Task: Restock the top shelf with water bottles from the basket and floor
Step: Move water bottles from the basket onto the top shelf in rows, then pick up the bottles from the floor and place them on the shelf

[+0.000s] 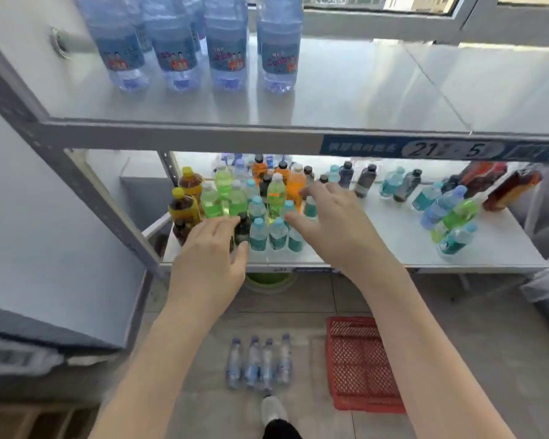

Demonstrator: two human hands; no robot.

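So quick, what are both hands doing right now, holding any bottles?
Left hand: open, fingers spread, holding nothing.
Right hand: open, fingers spread, holding nothing.

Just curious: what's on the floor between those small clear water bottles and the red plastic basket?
Nothing: in the head view, only bare grey floor tile separates the small clear water bottles from the red plastic basket.

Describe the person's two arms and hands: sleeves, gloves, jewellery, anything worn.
Both forearms are bare as far as the frame shows: no sleeves. The left hand and right hand wear no gloves, and no rings, watch or bracelets are visible.
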